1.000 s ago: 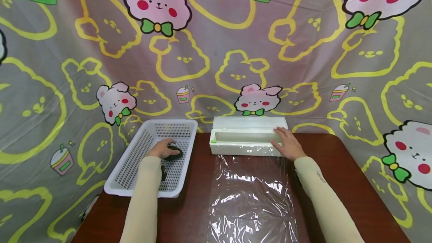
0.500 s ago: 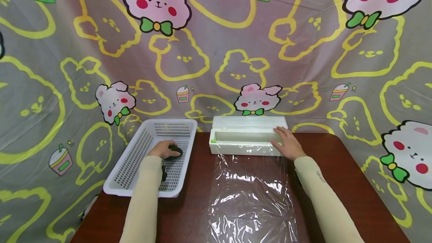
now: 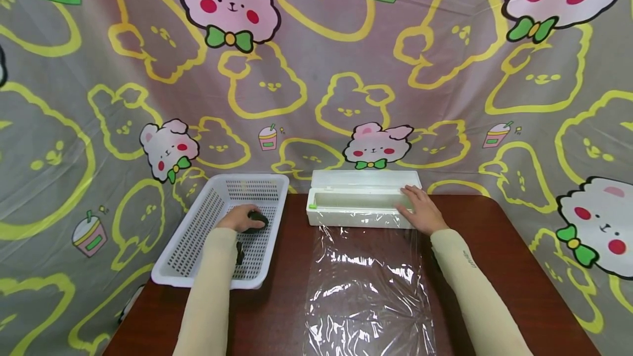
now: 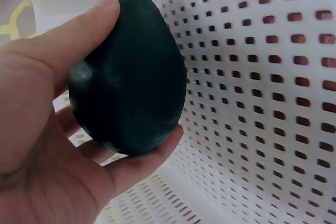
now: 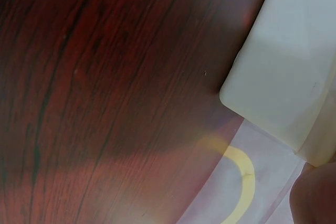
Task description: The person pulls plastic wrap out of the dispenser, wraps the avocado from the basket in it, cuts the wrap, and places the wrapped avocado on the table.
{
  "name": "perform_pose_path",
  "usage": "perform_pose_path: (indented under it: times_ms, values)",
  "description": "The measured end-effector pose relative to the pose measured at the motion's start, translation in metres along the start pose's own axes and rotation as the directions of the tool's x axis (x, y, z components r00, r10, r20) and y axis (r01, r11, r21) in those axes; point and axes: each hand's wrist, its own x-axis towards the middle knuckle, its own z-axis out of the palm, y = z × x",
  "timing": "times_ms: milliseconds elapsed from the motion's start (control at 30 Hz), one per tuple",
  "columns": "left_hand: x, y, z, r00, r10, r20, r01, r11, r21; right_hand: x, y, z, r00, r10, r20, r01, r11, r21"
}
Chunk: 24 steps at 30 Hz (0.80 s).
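In the white perforated basket, my left hand holds a dark green avocado. The left wrist view shows the thumb along its upper side and the fingers curled beneath it. To the right, my right hand rests on the right end of a white cling film dispenser, its fingers spread and fairly straight. The dispenser's lid is tipped back. From its front edge a sheet of clear cling film runs toward me over the table.
A small dark thing lies in the basket, partly hidden by my left sleeve. The dark red wooden table ends at a patterned cloth behind and at both sides. A small green piece sits at the dispenser's left end.
The avocado shifts very slightly in my left hand, its end tipping up a little. My right hand stays on the dispenser.
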Motion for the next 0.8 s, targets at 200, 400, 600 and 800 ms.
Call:
perform_pose_path:
  times_ms: [200,400,600,800]
  values:
    - [0.0,0.01,-0.008,0.996,0.071,-0.055,-0.072,0.997,-0.012,0.0,0.002,0.001,1.0,-0.008,-0.004,0.008,1.0,-0.003]
    - [-0.007,0.031,-0.024,0.98,0.16,-0.115,-0.163,0.986,-0.015,0.002,0.004,0.002,1.0,-0.014,-0.009,0.014,1.0,-0.012]
    - [-0.021,0.057,-0.04,0.953,0.241,-0.183,-0.245,0.969,0.0,0.002,0.002,0.001,1.0,-0.018,-0.01,0.018,1.0,-0.008]
    - [-0.034,0.089,-0.043,0.929,0.293,-0.225,-0.291,0.956,0.042,0.002,0.001,0.0,1.0,-0.017,-0.005,0.017,1.0,-0.012]
